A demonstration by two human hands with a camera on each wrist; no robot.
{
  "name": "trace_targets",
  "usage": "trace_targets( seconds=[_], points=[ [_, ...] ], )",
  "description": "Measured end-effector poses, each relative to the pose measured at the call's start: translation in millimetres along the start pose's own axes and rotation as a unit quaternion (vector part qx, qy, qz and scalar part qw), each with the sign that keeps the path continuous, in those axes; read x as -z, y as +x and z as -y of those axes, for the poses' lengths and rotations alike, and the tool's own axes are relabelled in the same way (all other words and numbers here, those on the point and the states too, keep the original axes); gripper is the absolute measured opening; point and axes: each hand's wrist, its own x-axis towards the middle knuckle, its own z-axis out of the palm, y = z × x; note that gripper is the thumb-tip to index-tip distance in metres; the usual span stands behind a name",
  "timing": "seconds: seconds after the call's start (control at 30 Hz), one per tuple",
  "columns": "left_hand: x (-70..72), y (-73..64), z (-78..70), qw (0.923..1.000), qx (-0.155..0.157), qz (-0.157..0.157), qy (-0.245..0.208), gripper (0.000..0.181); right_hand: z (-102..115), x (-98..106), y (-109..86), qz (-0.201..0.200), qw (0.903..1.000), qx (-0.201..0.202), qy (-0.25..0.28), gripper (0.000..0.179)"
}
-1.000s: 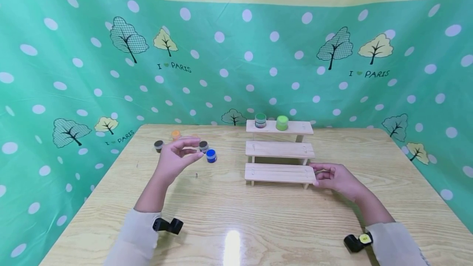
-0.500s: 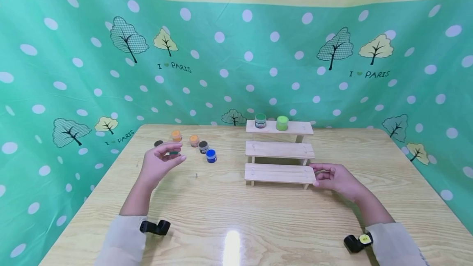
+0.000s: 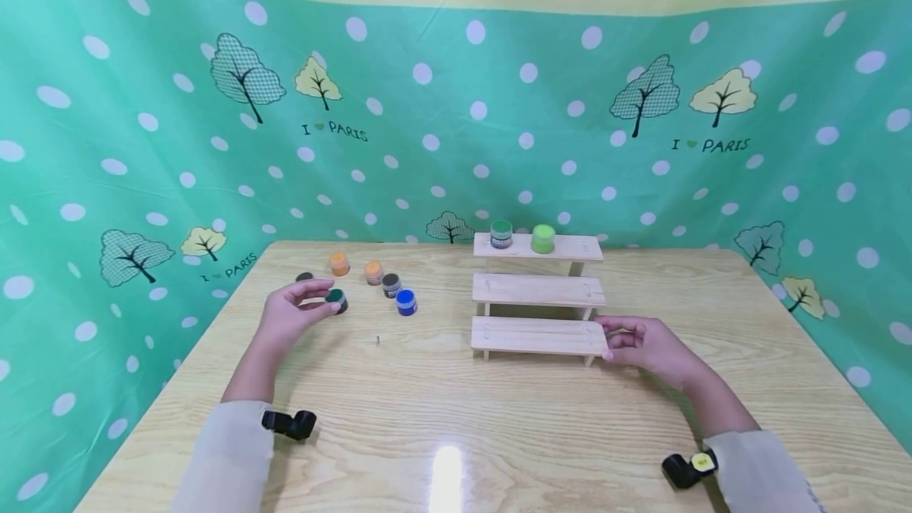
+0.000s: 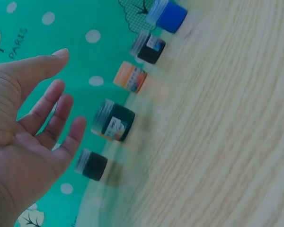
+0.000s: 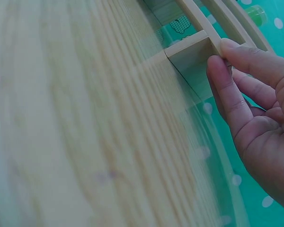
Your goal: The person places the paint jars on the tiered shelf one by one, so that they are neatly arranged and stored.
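Note:
My left hand [image 3: 290, 313] hovers just left of a small dark green paint jar [image 3: 338, 302], fingers loosely bent. In the left wrist view its thumb and fingers are spread with nothing between them, and the dark green jar [image 4: 117, 122] stands just beyond the fingertips. My right hand [image 3: 651, 348] pinches the right end of the lowest step of a three-tier wooden display stand [image 3: 537, 335]. The right wrist view shows thumb and forefinger on the step's corner [image 5: 213, 43]. On the top tier sit a dark green jar [image 3: 501, 234] and a light green jar [image 3: 543, 239].
Around the left hand stand two orange jars [image 3: 339, 264], a blue jar [image 3: 406, 302], a black jar [image 3: 391, 285] and another dark jar [image 3: 304, 277], partly hidden behind the fingers. A polka-dot curtain [image 3: 399, 117] hangs behind the wooden table [image 3: 399, 418].
My left hand has moved left and slightly down, away from the blue and black jars to the dark green one, uncovering an orange jar. The right hand keeps its place on the stand.

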Motion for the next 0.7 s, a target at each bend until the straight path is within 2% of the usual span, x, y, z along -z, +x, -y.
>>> trace_targets(
  seconds=[0.3, 0.47, 0.7],
  points=[
    [7.3, 9.1, 17.0, 0.9993, 0.029, 0.022, -0.004, 0.059, -0.6, 0.2, 0.6, -0.006, 1.0000, -0.005, -0.004, 0.066],
    [8.9, 13.6, 24.4, 0.9983, 0.051, 0.024, -0.015, 0.061, -0.6, 0.4, 0.9, -0.005, 1.0000, -0.003, -0.002, 0.066],
    [8.4, 20.8, 32.7, 0.9964, 0.077, 0.026, 0.025, 0.060, -1.3, 0.9, 1.0, -0.009, 0.9999, -0.008, -0.003, 0.067]
  ],
)
